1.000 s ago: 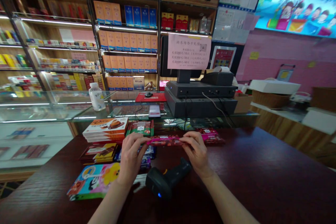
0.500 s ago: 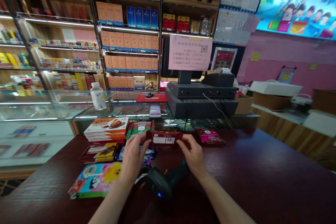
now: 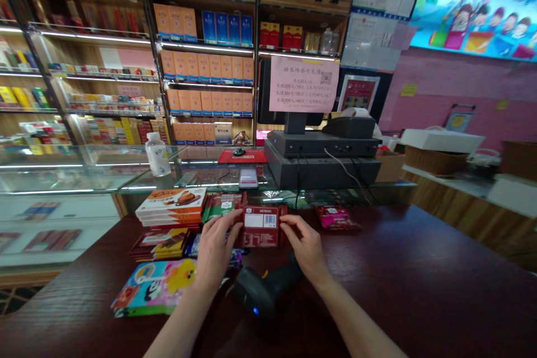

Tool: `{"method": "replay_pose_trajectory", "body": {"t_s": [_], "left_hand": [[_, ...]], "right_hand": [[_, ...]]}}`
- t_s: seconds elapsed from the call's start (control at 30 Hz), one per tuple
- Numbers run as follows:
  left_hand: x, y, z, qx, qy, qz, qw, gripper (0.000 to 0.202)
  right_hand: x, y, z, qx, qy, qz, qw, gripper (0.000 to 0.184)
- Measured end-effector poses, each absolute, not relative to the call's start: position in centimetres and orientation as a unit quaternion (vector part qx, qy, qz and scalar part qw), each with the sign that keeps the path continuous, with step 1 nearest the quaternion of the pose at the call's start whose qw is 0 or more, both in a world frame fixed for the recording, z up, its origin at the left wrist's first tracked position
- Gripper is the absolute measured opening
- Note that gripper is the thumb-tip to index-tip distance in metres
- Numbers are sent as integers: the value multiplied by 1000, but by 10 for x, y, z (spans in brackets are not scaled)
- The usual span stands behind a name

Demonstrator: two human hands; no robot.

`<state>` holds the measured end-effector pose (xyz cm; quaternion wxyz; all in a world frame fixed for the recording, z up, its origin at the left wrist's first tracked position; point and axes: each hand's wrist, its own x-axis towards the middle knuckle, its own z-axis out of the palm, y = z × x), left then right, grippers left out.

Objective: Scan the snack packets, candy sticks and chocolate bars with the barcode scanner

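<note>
Surface (image 3: 403, 285) spreads wide toward four o'clock; my left fingers (image 3: 233, 234) and right fingers (image 3: 291, 227), barely parted, pinch a red packet (image 3: 260, 233) by its edges.

Maroon packet (image 3: 260, 226), clock centre: smooth plastic-looking film | scanner (image 3: 262, 290), 6 o'clock: matt dark plastic | tabletop (image 3: 419, 313), 4 o'clock: dark grained wood — smooth, low sheen | counter (image 3: 197, 178), 10 o'clock: reflective glass | bottle (image 3: 158, 158), 10 o'clock: translucent plastic | sign (image 3: 302, 86), 1 o'clock: matt pink paper
</note>
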<state>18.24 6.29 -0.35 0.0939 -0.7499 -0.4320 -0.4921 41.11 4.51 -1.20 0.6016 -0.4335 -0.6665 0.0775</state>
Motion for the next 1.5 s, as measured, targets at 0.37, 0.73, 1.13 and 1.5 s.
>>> {"method": "replay_pose_trajectory", "body": {"t_s": [0.37, 0.73, 1.13, 1.5], "left_hand": [[176, 68, -3, -767, -425, -475, 73, 33], [171, 67, -3, -817, -438, -369, 59, 99], [172, 65, -3, -789, -487, -346, 141, 100], [176, 57, 5, -752, -527, -341, 199, 87]], "right_hand": [[414, 45, -13, -383, -743, 94, 540, 54], [414, 47, -21, -401, -775, 9, 489, 79], [398, 38, -18, -389, -791, -30, 472, 75], [400, 39, -20, -390, -796, -48, 460, 75]]}}
